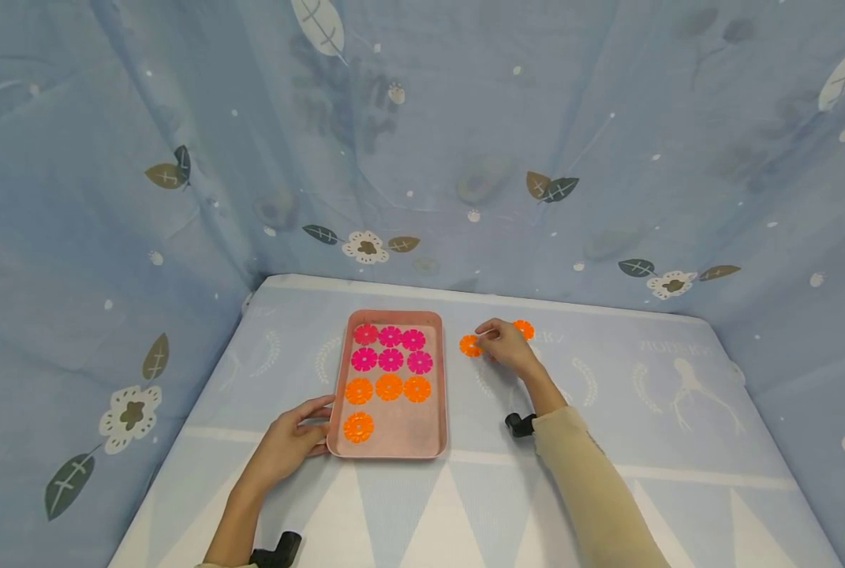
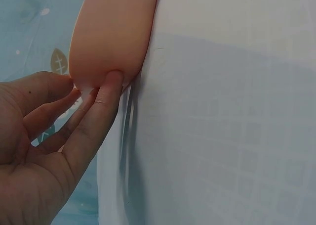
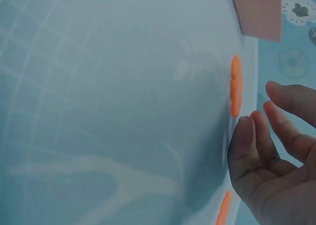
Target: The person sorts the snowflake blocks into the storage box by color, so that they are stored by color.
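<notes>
A pink tray [image 1: 337, 394] lies on the table and holds several pink flower discs [image 1: 390, 349] and several orange ones [image 1: 388, 388]. My left hand [image 1: 296, 439] rests against the tray's near left corner. In the left wrist view its fingers [image 2: 101, 109] lie fairly straight against the tray [image 2: 113, 32]. My right hand [image 1: 502, 344] reaches to a loose orange disc [image 1: 469, 345] on the table right of the tray. In the right wrist view its relaxed fingertips [image 3: 245, 128] sit just beside that disc [image 3: 236, 86] and pinch nothing. A second loose orange disc [image 1: 523, 329] [image 3: 224, 207] lies behind the hand.
The table is covered with a pale blue printed cloth [image 1: 642, 410], and blue leaf-patterned fabric walls [image 1: 422, 158] close it in at the back and on both sides. The tray's corner [image 3: 256, 12] shows in the right wrist view.
</notes>
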`<action>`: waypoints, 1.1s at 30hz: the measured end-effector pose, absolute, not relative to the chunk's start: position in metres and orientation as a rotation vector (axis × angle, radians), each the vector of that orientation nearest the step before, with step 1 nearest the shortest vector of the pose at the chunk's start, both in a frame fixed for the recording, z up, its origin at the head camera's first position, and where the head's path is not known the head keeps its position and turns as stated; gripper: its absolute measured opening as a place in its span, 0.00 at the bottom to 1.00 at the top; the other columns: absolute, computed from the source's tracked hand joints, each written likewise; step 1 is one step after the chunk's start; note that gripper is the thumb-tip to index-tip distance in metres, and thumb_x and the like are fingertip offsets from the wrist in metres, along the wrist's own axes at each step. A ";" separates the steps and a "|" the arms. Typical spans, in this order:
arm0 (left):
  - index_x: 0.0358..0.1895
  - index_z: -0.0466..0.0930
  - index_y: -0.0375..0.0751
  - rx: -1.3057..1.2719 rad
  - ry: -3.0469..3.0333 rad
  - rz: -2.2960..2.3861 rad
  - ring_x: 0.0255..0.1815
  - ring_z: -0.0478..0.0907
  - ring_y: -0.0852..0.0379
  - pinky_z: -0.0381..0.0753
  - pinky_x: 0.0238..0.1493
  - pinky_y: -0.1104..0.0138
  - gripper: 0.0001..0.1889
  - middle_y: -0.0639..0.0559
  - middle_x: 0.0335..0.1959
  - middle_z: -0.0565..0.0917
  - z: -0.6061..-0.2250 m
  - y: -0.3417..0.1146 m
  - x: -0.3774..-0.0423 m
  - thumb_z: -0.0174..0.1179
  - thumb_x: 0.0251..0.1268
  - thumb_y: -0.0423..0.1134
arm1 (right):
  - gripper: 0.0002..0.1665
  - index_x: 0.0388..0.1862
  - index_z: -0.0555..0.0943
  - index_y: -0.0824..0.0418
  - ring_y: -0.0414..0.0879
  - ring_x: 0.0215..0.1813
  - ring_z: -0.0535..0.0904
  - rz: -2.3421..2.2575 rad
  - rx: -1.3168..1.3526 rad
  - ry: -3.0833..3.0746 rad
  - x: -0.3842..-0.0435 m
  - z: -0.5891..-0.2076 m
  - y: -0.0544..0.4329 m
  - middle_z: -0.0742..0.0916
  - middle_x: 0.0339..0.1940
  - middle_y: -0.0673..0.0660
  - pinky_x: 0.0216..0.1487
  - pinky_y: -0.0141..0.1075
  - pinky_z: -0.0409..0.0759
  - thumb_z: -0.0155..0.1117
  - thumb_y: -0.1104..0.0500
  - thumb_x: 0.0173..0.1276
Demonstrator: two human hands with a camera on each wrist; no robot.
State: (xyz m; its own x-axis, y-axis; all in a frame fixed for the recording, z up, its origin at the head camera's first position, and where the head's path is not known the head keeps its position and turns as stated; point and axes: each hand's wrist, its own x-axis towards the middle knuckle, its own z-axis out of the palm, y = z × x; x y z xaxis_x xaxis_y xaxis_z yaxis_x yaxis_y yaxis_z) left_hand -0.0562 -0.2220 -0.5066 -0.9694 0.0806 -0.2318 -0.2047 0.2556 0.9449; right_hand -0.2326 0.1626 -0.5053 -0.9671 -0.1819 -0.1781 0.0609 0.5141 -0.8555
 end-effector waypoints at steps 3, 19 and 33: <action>0.69 0.72 0.38 -0.122 2.299 1.776 0.50 0.83 0.45 0.87 0.41 0.61 0.24 0.36 0.58 0.77 -0.507 -0.222 -0.056 0.57 0.71 0.26 | 0.18 0.54 0.80 0.66 0.53 0.40 0.80 -1.356 -0.082 2.582 -0.236 -0.511 0.161 0.84 0.45 0.64 0.38 0.39 0.81 0.68 0.63 0.66; 0.70 0.71 0.36 -0.111 2.288 1.796 0.50 0.83 0.44 0.87 0.42 0.60 0.24 0.34 0.59 0.77 -0.504 -0.222 -0.056 0.57 0.72 0.27 | 0.22 0.53 0.77 0.65 0.55 0.44 0.76 -1.138 -0.048 2.667 -0.241 -0.514 0.152 0.80 0.45 0.63 0.43 0.44 0.77 0.73 0.61 0.62; 0.69 0.72 0.37 -0.134 2.298 1.779 0.49 0.84 0.45 0.87 0.41 0.61 0.24 0.35 0.57 0.78 -0.506 -0.221 -0.056 0.57 0.71 0.26 | 0.10 0.49 0.80 0.67 0.49 0.39 0.76 -1.297 0.007 2.573 -0.242 -0.511 0.158 0.82 0.42 0.62 0.38 0.37 0.76 0.57 0.64 0.74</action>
